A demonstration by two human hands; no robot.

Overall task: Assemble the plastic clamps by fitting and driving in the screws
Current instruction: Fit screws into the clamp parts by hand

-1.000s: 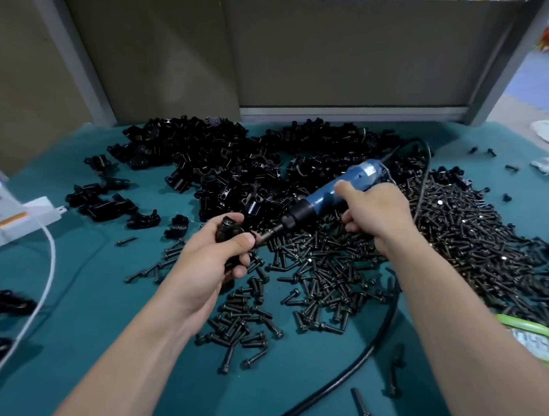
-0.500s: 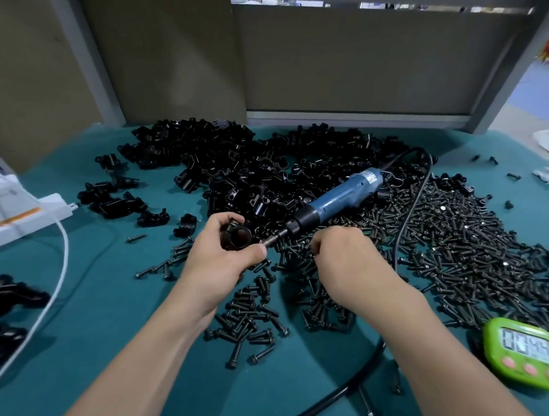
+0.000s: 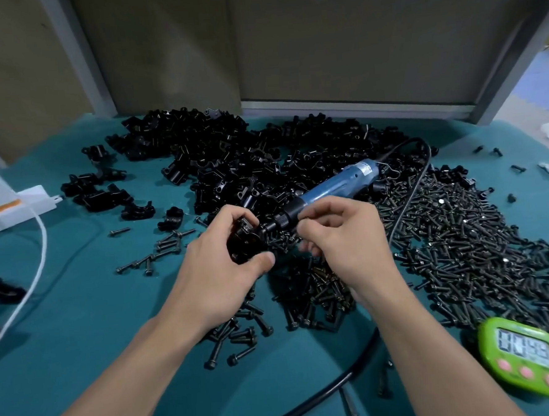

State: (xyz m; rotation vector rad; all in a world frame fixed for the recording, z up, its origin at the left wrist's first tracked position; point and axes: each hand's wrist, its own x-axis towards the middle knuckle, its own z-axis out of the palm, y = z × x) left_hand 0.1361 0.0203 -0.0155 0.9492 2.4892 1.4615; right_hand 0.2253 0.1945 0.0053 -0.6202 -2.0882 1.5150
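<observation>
1. Nearby, the black cable [image 3: 341,377] curves over the table [image 3: 96,315], close under the right forearm. A quick pull of that arm could catch it and drag the tool.
2. Next, the left hand [image 3: 219,275] holds the clamp [image 3: 244,241] above the table, thumb and fingers curled round it. If the clamp turns in this grip, I think its hole will not face the screw.
3. Just beside the clamp, the right hand [image 3: 342,239] has its fingertips pinched together. What they pinch, I cannot tell. A small screw could slip down among the loose screws [image 3: 462,244].
4. Farther, the blue screwdriver [image 3: 339,184] lies on the clamp pile [image 3: 232,165] and no hand holds it. It may roll off this uneven heap.
</observation>
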